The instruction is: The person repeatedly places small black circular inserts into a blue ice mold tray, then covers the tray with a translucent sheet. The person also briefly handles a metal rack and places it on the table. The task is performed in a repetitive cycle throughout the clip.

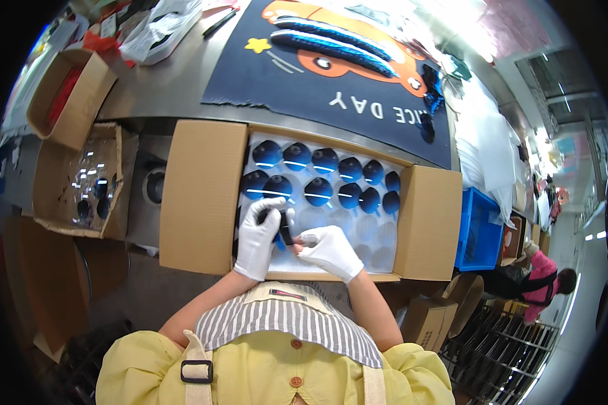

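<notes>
Both hands wear white gloves, and some fingertips of the right one are bare. My left hand (pixel 255 244) is closed around a dark lens (pixel 285 229), seen nearly edge-on and partly covered by the fingers. From the other side, my right hand (pixel 332 251) pinches at its lower end. Both hands are above the near left part of an open cardboard box (pixel 203 196). Inside, round blue-black lenses (pixel 317 192) stand in two rows on a white sheet (pixel 385 226). Nearer to me, faint round shapes show in the sheet.
Beyond the box, a dark printed mat (pixel 250 77) bears two long rows of lenses (pixel 338 50). Cardboard boxes (pixel 81 101) stand left, one with loose lenses. A blue bin (pixel 479 229) is at right; farther right is a person in pink (pixel 544 283).
</notes>
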Demonstrator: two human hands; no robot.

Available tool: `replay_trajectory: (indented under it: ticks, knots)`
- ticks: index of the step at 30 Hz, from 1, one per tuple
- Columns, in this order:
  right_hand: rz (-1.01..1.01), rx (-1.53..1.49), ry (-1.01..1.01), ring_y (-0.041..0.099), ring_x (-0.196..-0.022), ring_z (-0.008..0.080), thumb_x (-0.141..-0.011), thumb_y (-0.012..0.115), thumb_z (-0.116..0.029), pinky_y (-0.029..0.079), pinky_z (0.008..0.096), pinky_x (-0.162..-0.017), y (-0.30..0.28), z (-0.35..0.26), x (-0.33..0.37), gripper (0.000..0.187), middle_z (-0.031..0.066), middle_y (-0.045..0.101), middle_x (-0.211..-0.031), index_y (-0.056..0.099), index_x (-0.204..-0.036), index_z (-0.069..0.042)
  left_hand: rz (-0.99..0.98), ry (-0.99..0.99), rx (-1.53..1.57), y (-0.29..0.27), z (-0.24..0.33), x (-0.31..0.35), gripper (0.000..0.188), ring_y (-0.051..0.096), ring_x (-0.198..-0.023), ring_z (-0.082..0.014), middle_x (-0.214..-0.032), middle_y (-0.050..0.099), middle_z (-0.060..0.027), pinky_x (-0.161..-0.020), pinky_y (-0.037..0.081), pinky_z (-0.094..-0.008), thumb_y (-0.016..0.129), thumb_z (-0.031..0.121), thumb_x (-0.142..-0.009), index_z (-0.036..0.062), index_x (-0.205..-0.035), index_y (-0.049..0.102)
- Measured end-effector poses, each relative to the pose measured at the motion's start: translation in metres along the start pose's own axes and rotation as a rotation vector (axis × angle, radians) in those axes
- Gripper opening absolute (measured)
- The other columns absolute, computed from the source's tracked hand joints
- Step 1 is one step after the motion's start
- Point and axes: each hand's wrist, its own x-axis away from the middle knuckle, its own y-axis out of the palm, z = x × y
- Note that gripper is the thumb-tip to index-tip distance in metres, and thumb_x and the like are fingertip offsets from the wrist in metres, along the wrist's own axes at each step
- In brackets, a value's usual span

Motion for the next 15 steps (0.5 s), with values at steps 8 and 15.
replay_trajectory:
  ticks: [8,15]
  knots:
    - [0.135,0.51,-0.157,0.068,-0.072,0.0349,-0.085,0.067,-0.028,0.053,0.0414,-0.067,0.03,-0.014,-0.029,0.024,0.0184,0.067,-0.076,0.073,-0.081,-0.005,0.053,0.422,0.203,-0.029,0.074,-0.01,0.024,0.062,-0.119,-0.0277,-0.126,0.061,-0.0084,-0.1,0.054,-0.0428,0.047,0.029,-0.106,0.0107,-0.118,0.056]
    - [0.2,1.004,0.131,0.069,-0.071,0.032,-0.082,0.07,-0.029,0.056,0.0408,-0.069,-0.031,0.023,0.011,0.02,0.0146,0.071,-0.076,0.078,-0.077,-0.012,0.042,0.26,0.125,-0.022,0.065,-0.005,0.022,0.065,-0.112,-0.0251,-0.119,0.064,-0.0102,-0.096,0.057,-0.0398,0.047,0.025,-0.105,0.0097,-0.119,0.055]
